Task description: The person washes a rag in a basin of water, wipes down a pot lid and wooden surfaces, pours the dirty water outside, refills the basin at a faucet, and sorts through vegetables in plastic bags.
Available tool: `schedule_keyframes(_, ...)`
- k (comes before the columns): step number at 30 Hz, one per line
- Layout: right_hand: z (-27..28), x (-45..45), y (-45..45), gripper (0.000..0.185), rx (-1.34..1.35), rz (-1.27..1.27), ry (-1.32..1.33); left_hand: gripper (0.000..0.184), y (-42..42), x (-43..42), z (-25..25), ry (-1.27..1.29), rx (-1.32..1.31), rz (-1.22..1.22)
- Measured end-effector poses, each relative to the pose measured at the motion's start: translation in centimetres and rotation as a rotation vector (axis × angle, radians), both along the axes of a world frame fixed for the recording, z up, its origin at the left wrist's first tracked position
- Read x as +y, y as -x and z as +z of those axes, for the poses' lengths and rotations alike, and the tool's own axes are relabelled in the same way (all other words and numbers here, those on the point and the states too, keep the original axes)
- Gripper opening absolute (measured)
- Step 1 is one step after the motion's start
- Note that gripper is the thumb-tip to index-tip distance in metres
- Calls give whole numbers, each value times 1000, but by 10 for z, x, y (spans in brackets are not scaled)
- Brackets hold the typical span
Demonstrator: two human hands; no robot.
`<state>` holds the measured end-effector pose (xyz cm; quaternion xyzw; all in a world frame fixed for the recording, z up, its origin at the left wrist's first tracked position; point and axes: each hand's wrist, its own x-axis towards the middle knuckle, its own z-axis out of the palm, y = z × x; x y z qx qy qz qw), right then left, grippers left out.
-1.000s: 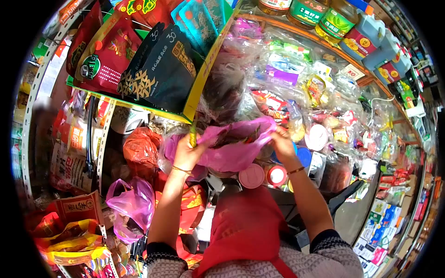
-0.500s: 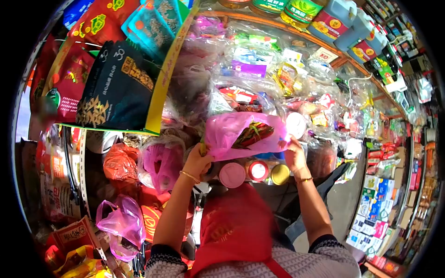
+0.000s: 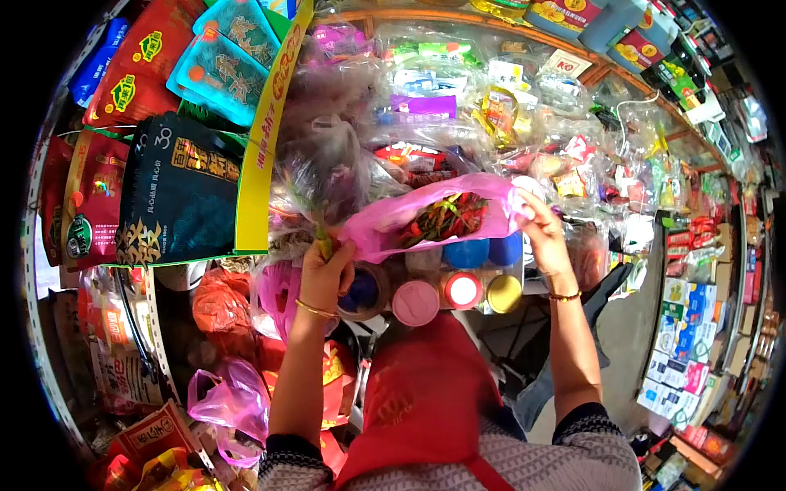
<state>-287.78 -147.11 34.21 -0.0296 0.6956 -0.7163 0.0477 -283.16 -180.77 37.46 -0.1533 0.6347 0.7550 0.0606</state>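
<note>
A pink plastic bag (image 3: 377, 222) is stretched sideways between my hands above a row of lidded jars. Its mouth gapes toward me, showing red chili peppers (image 3: 449, 218) with green stems. My left hand (image 3: 326, 270) is closed on the bag's left end, and a green stalk-like piece (image 3: 325, 243) sticks up from those fingers; I cannot make out exactly what it is. At the other end, my right hand (image 3: 544, 237) pinches the bag's rim between thumb and fingers.
Below the bag stand jars with a pink lid (image 3: 416, 303), a red-and-white lid (image 3: 463, 290) and a yellow lid (image 3: 503, 294). Clear bags of packaged goods (image 3: 426, 106) cover the counter beyond. A yellow-edged display box (image 3: 260, 155) rises at left; shelves line the right.
The bag's mouth has opened wider, showing more of the chili peppers. My right hand has risen and moved right, while my left hand has shifted slightly left. The green piece at my left fingers shows more.
</note>
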Motion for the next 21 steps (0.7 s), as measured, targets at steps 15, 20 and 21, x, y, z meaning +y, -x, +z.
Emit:
schedule_keyframes(15, -11, 2, -9, 37, -79, -129, 32, 43, 29, 95, 113, -550, 595, 46)
schedule_keyframes(20, -7, -3, -4, 36, -91, -124, 68, 26, 42, 150, 7, -38, 472, -341)
schedule_keyframes(21, -6, -4, -2, 36, -88, -115, 65, 38, 46, 156, -42, 480, 493, -316)
